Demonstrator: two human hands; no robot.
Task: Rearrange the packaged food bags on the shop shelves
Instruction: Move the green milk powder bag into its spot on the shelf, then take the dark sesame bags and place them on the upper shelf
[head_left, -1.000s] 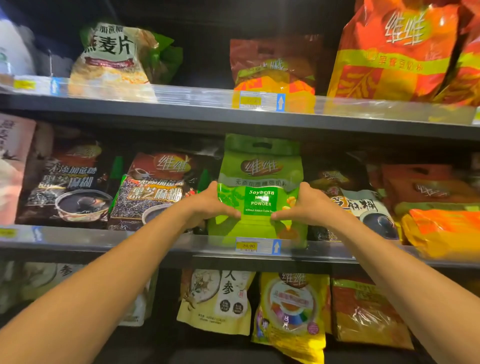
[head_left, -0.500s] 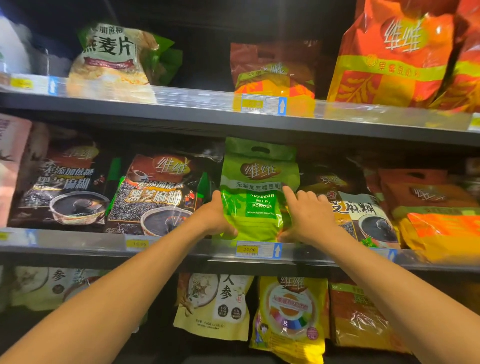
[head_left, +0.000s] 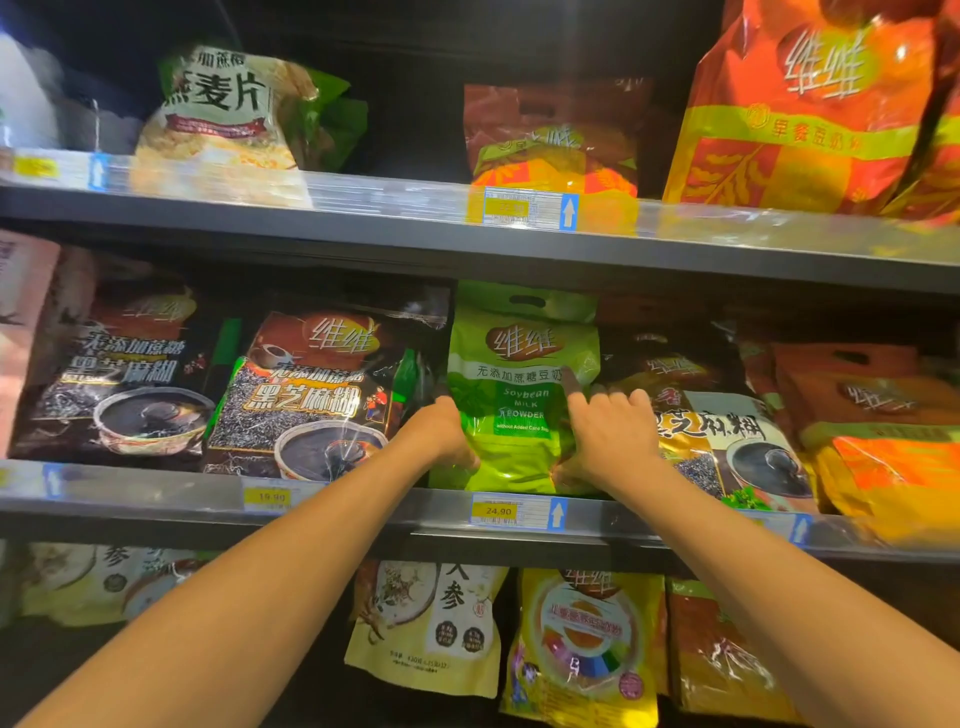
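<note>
A green soybean milk powder bag (head_left: 522, 364) stands upright on the middle shelf (head_left: 363, 512), between a dark black-sesame bag (head_left: 311, 389) on its left and another sesame bag (head_left: 727, 436) on its right. My left hand (head_left: 441, 431) grips the green bag's lower left edge. My right hand (head_left: 610, 436) holds its lower right edge, with the fingers wrapped behind the bag's side. The bag's bottom rests on the shelf behind the 24.90 price tag (head_left: 498, 512).
The upper shelf (head_left: 389, 223) carries an oat bag (head_left: 223, 114), a red-brown bag (head_left: 556, 135) and a large orange bag (head_left: 810, 109). Orange bags (head_left: 883, 415) fill the middle shelf's right end. Yellow bags (head_left: 587, 644) hang below.
The green bag has gone further back into the shelf and stands straighter. Both hands have slid from its front to its lower sides.
</note>
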